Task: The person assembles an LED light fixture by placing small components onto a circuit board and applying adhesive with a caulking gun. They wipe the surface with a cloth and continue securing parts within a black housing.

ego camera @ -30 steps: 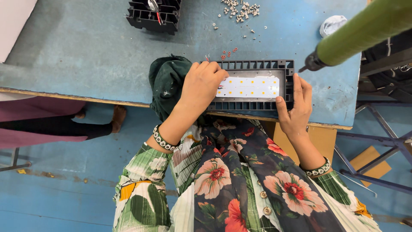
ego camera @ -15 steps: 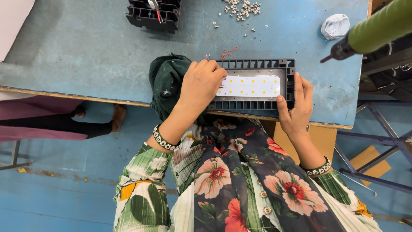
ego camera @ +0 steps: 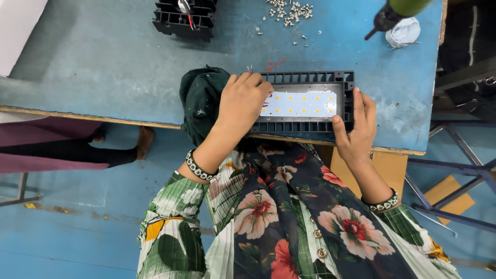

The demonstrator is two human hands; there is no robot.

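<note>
Head camera looks straight down (close) at table [ego camera: 103,77].

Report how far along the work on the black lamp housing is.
Done: the white LED board already lies inside the black lamp housing at the table's near edge. In hand: the left hand presses the board's left end, the right hand steadies the housing's right end. Left: loose screws lie unused beyond it; the green driver hangs untouched.

We count two black housings: one [ego camera: 305,103] at the near edge of the tabletop [ego camera: 103,67], one [ego camera: 183,18] at the far edge. One white light panel [ego camera: 302,104] carries ten yellow dots. One screwdriver [ego camera: 395,13], one white wad [ego camera: 403,32], one screw pile [ego camera: 289,10], one green cloth [ego camera: 199,98].
</note>
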